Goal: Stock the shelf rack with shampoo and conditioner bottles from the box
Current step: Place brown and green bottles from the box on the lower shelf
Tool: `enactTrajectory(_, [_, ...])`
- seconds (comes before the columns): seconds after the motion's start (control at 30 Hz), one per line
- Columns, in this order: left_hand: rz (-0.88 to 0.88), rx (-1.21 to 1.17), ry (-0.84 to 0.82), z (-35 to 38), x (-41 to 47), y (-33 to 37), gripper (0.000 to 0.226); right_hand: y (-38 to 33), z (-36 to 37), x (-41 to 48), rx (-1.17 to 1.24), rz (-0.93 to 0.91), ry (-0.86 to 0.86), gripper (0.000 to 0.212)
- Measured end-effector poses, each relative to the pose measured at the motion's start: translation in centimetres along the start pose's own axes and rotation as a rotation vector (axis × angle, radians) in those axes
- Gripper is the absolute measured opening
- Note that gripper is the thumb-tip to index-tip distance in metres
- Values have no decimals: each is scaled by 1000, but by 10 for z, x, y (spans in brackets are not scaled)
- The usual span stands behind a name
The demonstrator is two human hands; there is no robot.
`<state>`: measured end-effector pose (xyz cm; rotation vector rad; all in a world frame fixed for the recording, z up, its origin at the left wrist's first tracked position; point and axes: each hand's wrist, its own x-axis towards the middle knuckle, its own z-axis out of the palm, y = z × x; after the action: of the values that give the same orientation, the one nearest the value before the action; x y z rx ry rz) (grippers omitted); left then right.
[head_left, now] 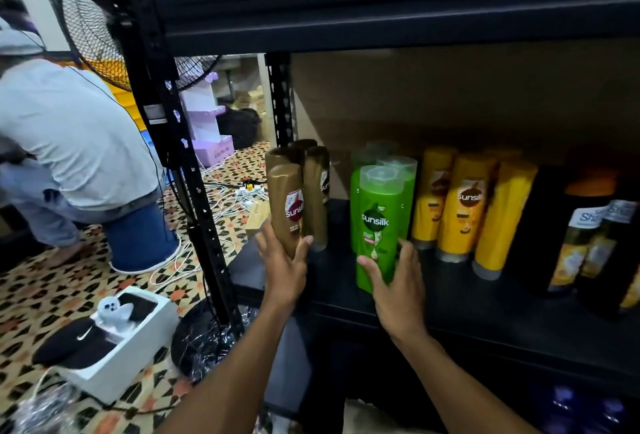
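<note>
My left hand point(285, 269) grips the base of a brown Sunsilk bottle point(286, 206), held upright at the left end of the black shelf point(450, 298), in front of other brown bottles point(317, 191). My right hand point(398, 289) wraps the lower part of a green Sunsilk bottle point(381, 218) standing at the shelf's front, with more green bottles point(398, 165) behind it. Yellow Sunsilk bottles point(464, 205) stand to the right, then dark bottles point(588, 246). The box is not in view.
The rack's black upright post point(194, 170) stands left of my hands, with an upper shelf beam point(381, 14) overhead. A person point(69, 142) crouches on the patterned floor at left, beside a standing fan point(138, 0), cables point(239, 198) and a white box with a black cap point(79, 343).
</note>
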<state>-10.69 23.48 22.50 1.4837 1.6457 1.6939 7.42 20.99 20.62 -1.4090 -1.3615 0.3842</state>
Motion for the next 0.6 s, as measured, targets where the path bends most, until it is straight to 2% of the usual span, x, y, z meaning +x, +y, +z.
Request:
enactTrajectory(0.13, [-90, 102, 40, 7, 7, -6, 64, 5, 2, 0, -7, 67, 7, 57])
enactTrajectory(0.23, [-159, 186, 84, 14, 7, -7, 69, 4, 5, 5, 23, 136, 38, 58])
enactTrajectory(0.47, [-175, 309, 118, 24, 10, -9, 70, 8, 14, 4, 27, 76, 96, 69])
enactTrajectory(0.6, [-189, 382, 125, 28, 9, -7, 69, 3, 13, 5, -31, 133, 103, 68])
